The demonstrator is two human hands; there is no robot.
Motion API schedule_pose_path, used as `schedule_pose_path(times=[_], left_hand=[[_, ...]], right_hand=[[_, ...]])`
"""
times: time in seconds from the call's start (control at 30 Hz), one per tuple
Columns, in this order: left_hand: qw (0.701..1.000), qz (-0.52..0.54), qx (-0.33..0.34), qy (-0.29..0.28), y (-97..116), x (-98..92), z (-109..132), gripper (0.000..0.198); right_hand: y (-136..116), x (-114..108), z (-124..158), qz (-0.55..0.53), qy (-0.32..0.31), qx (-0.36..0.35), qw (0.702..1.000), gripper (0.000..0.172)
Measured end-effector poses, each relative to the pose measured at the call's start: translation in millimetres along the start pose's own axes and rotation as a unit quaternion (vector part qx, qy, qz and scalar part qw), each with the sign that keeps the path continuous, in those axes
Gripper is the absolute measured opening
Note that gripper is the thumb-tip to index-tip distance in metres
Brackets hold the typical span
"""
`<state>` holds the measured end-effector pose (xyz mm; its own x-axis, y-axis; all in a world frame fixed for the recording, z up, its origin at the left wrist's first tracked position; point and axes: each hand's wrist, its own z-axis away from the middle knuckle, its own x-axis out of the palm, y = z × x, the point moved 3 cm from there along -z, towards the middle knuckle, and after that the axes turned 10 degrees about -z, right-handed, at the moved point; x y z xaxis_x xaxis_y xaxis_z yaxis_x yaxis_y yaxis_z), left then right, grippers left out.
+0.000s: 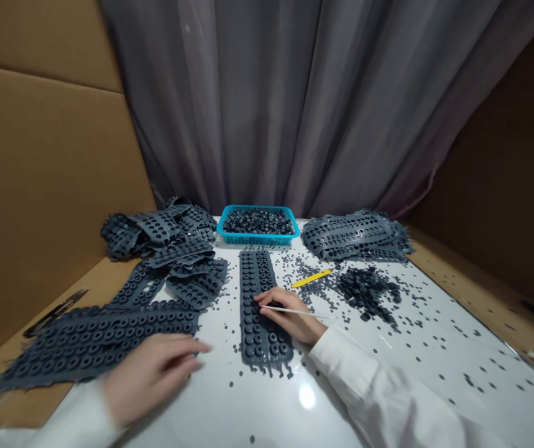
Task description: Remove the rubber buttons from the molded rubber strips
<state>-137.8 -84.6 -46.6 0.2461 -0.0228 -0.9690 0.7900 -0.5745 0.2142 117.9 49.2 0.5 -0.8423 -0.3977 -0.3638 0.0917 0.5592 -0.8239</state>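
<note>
What is blurred, covered or cut off around the two hands
The left hand is blurred, so its grip, and whether it touches the rubber sheet just beside it, cannot be told; both sleeves run off the bottom edge. The right hand covers part of the rubber strip and part of the thin stick pinched in its fingers. Far left of the left hand a dark tool is too small to name, as are the specks right of the right hand
</note>
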Motion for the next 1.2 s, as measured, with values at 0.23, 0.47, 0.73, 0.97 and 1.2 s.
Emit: schedule_pose_path(times=[0.23, 0.47, 0.73, 0.97, 1.2], left_hand=[[0.973, -0.129, 0.193, -0.009, 48, -26.2, -142, 0.025], [0.977, -0.084, 0.195, 0.006, 38, -9.2, -127, 0.025], [0.978, -0.031, 0.202, -0.032, 37, -9.3, -133, 0.029], [0.982, -0.027, 0.182, -0.036, 37, -11.9, -131, 0.029], [0.982, -0.023, 0.181, -0.037, 37, -12.4, -133, 0.03]], right_hand=[[1, 0, 6, -0.006, -0.015, -0.014, 1.0, 0.015], [5, -1, 5, 0.038, -0.064, -0.034, 0.997, 0.01], [14, 3, 0, 0.187, -0.036, -0.066, 0.979, 0.019], [8, -2, -5, 0.034, 0.0, 0.001, 0.999, 0.011], [8, 0, -3, 0.032, -0.025, -0.015, 0.999, 0.01]])
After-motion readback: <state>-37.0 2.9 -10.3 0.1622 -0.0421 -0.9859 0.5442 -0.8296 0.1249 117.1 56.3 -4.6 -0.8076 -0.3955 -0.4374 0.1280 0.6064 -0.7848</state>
